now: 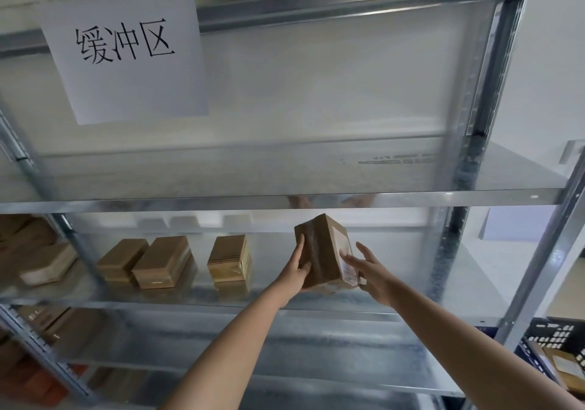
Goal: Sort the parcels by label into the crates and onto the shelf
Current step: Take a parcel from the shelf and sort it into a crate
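- The parcel (323, 253) is between both hands, above the front edge of the middle shelf (395, 286), tilted, with its label face turned to the right.
- The left hand (296, 272) presses on the left side of it with straight fingers (300, 246); whether the thumb goes under, I cannot tell.
- The right hand (372, 275) touches the label side, its fingers apart and mostly straight, not wrapped around.
- Risk, as I judge it: the hold is only pressure from two sides, and the tape looks smooth, so the parcel may slip down and hit the shelf edge.
- If it is set down tilted, it may tip over.
- On the same shelf, three parcels (164, 261) stand to the left, well apart from this one.
- A dark crate (538, 335) at lower right holds at least one parcel.
- A paper sign (123, 48) hangs above.
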Available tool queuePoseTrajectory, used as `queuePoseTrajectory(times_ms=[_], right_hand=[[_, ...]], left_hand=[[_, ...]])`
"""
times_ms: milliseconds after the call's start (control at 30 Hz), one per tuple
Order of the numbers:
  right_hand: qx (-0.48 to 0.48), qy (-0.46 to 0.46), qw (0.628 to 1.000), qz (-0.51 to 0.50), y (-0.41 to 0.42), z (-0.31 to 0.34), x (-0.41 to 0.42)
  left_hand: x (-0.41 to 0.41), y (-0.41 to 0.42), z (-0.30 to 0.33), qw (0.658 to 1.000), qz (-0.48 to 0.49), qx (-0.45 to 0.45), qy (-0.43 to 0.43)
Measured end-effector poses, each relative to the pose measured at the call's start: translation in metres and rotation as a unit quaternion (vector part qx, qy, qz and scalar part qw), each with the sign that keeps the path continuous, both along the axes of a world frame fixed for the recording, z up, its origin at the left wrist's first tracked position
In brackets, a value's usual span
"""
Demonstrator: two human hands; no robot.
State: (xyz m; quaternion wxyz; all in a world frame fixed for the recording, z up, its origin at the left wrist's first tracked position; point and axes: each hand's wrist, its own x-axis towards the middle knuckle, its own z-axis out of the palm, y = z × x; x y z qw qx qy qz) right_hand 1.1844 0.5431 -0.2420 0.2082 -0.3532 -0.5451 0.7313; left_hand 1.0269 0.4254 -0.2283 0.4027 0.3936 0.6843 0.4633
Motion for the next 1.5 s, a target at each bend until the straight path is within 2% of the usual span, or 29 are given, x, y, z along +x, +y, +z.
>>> queuePoseTrajectory(times_ms=[100,267,600,800,1133,1500], right_hand=[[-0.014,0.011,1.000,-0.011,0.003,-0.004,-0.001],[0.025,0.021,0.999,0.012,0.000,-0.003,0.001],[0.025,0.045,0.998,-0.043,0.007,-0.008,0.011],[0.037,0.042,0.997,-0.054,0.011,-0.008,0.013],[-0.018,0.044,0.997,-0.053,0.018,-0.014,0.041],[-0.007,0.023,0.996,-0.090,0.023,-0.026,0.107]], left_hand=[[-0.005,0.003,-0.001,1.000,0.020,0.002,-0.014],[-0.003,0.006,-0.002,0.996,0.039,0.037,-0.070],[-0.008,0.005,0.002,0.993,0.023,0.036,-0.110],[-0.007,0.007,-0.004,0.993,0.018,0.058,-0.106],[0.018,0.021,-0.008,0.991,-0.001,0.054,-0.119],[0.063,0.056,-0.022,0.993,-0.033,0.058,-0.099]])
